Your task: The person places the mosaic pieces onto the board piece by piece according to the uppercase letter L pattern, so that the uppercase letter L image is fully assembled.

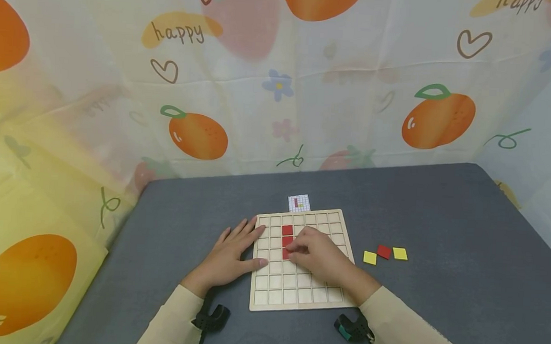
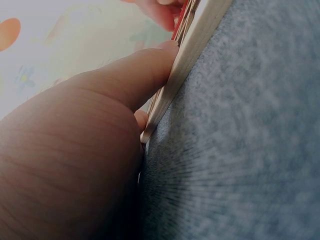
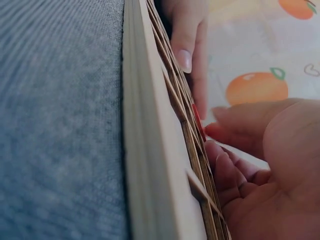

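Observation:
A square wooden grid board (image 1: 274,298) lies on the table, with red square tiles (image 1: 287,230) in one column of its cells. My left hand (image 1: 231,255) rests along the board's left edge, fingers spread and thumb laid on the rim. Over the middle of the board, my right hand (image 1: 320,255) pinches the lowest red tile (image 1: 285,254) with thumb and fingertips, down at its cell. In the right wrist view that tile (image 3: 199,121) shows as a thin red strip by the fingertips, partly hidden.
Right of the board lie two yellow tiles (image 1: 369,257) and a loose red tile (image 1: 384,251). Touching the board's far edge is a small printed pattern card (image 1: 299,202). A grey cloth (image 1: 199,199) covers the table, and a fruit-print curtain (image 1: 246,98) hangs behind.

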A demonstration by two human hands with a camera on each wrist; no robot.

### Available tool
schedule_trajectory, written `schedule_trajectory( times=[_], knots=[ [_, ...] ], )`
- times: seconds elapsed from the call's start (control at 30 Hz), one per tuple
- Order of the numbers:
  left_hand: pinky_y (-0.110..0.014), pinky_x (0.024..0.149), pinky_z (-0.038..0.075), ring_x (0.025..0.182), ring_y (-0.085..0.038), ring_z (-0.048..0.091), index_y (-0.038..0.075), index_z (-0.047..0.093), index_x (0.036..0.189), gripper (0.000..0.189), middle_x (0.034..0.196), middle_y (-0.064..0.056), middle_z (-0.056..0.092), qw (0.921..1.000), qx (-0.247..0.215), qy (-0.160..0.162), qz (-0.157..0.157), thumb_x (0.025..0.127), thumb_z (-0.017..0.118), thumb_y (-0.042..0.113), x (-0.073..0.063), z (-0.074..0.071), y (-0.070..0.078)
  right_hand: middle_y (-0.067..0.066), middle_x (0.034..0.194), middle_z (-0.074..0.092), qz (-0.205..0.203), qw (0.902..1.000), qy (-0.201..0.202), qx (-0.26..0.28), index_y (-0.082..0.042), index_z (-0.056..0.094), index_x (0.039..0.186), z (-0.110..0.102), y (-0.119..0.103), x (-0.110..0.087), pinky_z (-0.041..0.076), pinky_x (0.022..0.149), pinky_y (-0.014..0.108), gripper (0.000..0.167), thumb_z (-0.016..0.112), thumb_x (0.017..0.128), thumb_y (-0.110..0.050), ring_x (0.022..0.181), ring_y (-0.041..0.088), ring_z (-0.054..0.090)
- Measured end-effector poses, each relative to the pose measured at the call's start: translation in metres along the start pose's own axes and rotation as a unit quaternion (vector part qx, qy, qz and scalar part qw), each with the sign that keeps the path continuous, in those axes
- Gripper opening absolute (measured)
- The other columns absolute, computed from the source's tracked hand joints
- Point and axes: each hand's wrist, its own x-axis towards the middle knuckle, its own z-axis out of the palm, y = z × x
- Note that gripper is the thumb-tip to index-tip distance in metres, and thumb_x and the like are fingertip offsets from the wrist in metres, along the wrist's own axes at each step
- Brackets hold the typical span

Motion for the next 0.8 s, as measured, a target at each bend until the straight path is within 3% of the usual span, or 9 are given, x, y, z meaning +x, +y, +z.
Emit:
schedule_trajectory(
  times=[0.17,0.3,0.53,0.8],
  knots=[
    [-0.062,0.127,-0.003,0.166,-0.025,0.003,0.024,0.031,0.174,0.093,0.180,0.003,0.011,1.0000,0.002,-0.004,-0.002,0.100,0.068,0.067,0.000,0.000,-0.001,-0.009,0.108,0.066,0.011,0.9991,-0.007,0.041,-0.017,0.081,0.118,-0.003,-0.001,0.000,0.053,0.088,0.042,0.016,0.074,0.107,-0.027,0.097,0.014,0.062],
    [-0.062,0.127,-0.003,0.166,-0.024,0.002,0.024,0.031,0.174,0.094,0.180,0.004,0.010,1.0000,0.001,-0.005,-0.001,0.100,0.068,0.068,-0.001,0.000,-0.001,-0.006,0.118,0.071,0.010,0.9952,-0.007,0.097,-0.013,0.078,0.126,-0.009,0.000,0.001,0.053,0.095,0.046,0.030,0.070,0.110,-0.036,0.106,0.018,0.065],
    [-0.061,0.128,-0.003,0.166,-0.022,0.002,0.025,0.031,0.174,0.094,0.180,0.005,0.010,1.0000,0.002,-0.006,-0.004,0.099,0.068,0.069,0.001,0.000,-0.001,0.014,0.129,0.072,0.020,0.9773,-0.021,0.210,-0.003,0.066,0.142,-0.025,-0.004,0.000,0.057,0.098,0.051,0.048,0.061,0.114,-0.041,0.116,0.033,0.070],
    [-0.060,0.128,-0.003,0.166,-0.021,0.002,0.025,0.029,0.174,0.095,0.180,0.005,0.010,1.0000,0.001,-0.007,-0.005,0.099,0.068,0.069,0.000,0.000,-0.002,0.016,0.131,0.067,0.009,0.9692,-0.023,0.245,0.000,0.056,0.154,-0.052,-0.003,-0.010,0.053,0.104,0.055,0.055,0.041,0.120,-0.041,0.118,0.038,0.067]
  ],
)
